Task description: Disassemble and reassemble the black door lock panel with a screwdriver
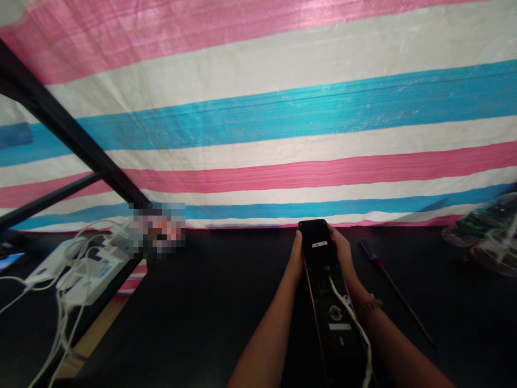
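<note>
Panel [333, 302], one, long and black, is at the dial's centre for these clock directions, with 12 straight ahead; its near end is cut off below, and whether it touches the table [186, 318] I cannot tell.

At 9 o'clock, far left, one blue-lit thing [10, 261] is cut off. Next come at least two white blocks [92, 277], overlaid by white cables [60, 318] too tangled to count. One black frame [68, 126] slants down from 10 o'clock, and by its foot pixelation hides whatever is there. One striped sheet [258, 118] spans the back around 12; two blue bands and three pink show, the lowest pink a mere sliver.

Two hands grip the panel near its far end. The left hand [298, 253] is closed against its left edge at 11 o'clock; the right hand [343, 250] is closed against its right edge at 12. Fingers underneath are hidden. Two pale labels show on the panel, their print unreadable, and one whitish cord [354, 319] trails out of view at 6.

One bracelet [371, 303], dim, circles the right wrist. At 3 o'clock lies one screwdriver [398, 291], tip towards 4. One clear bag [488, 231] at 2 runs off the edge, its greenish contents blurred.
</note>
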### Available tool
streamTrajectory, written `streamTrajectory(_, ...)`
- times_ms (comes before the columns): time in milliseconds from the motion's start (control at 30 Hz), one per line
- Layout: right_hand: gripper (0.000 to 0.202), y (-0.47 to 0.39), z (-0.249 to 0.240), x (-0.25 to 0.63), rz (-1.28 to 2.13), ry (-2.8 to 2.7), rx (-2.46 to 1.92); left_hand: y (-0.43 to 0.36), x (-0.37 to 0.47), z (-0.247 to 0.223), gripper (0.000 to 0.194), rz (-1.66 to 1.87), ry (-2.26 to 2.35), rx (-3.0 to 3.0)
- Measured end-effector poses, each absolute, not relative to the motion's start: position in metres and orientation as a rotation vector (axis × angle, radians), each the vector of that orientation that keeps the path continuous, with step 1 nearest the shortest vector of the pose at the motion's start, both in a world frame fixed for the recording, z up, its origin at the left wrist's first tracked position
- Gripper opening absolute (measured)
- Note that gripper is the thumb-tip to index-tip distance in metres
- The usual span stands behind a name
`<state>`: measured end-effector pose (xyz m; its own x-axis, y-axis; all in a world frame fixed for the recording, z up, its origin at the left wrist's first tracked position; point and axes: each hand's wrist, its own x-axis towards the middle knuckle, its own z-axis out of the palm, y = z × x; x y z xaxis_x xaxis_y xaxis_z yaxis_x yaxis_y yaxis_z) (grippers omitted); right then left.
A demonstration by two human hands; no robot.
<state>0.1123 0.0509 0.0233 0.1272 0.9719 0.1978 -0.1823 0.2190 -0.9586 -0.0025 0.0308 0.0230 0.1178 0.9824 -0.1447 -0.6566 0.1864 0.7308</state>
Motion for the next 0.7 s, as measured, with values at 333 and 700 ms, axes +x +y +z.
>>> streamTrajectory(333, 0.046, 0.051, 0.019, 0.112, 1.183, -1.007, -0.929, 0.043, -0.003, 0.014, 0.067, 1.447, 0.809, 0.569)
streamTrajectory(700, 0.05, 0.059, 0.012, 0.109, 1.199, -0.988, -1.052, 0.059, -0.008, 0.004, 0.038, 1.536, 0.948, 0.563)
